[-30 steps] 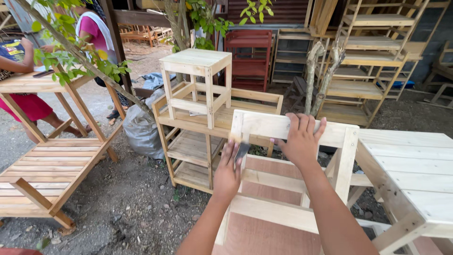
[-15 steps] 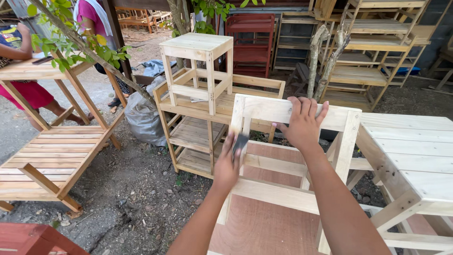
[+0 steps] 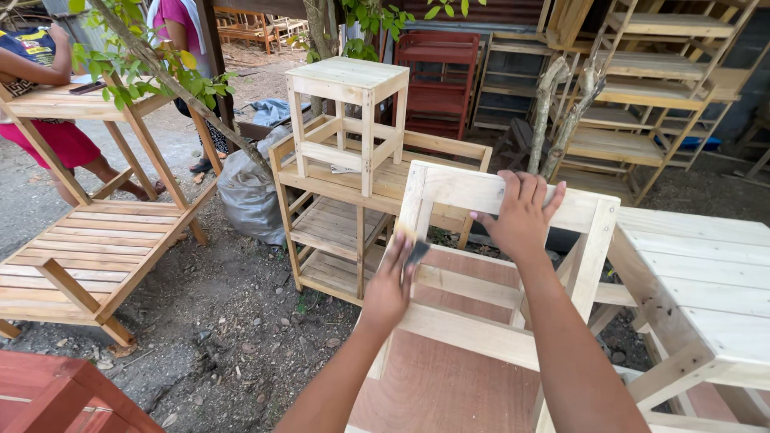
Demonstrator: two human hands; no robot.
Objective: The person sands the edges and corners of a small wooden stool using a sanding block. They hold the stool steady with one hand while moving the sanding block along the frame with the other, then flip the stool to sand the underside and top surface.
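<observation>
A raw wooden frame (image 3: 513,200), tipped so its top rail faced the camera, was being worked on outdoors among unfinished furniture. The right hand (image 3: 521,215) was laid flat over the top rail, fingers spread and curled over the far edge, steadying it. The left hand (image 3: 391,289) was closed around a small dark pad, probably sandpaper (image 3: 415,252), pressed against the frame's left upright just below the rail.

Compared with the earlier frames, the left hand had been brought slightly lower along the upright, while the pad was kept against the wood; a rubbing stroke down that post was judged to be under way. The right hand had been kept in the same grip on the rail throughout. The view had been drawn closer and tilted a little, so that a red-painted piece (image 3: 56,397) had come into sight at the lower left.

Behind the frame, a small stool (image 3: 349,104) was seen standing on a low slatted shelf unit (image 3: 337,232). A pale tabletop (image 3: 706,273) lay just to the right, and a slatted folding table (image 3: 96,240) to the left, beside which another person (image 3: 48,104) was partly visible.
</observation>
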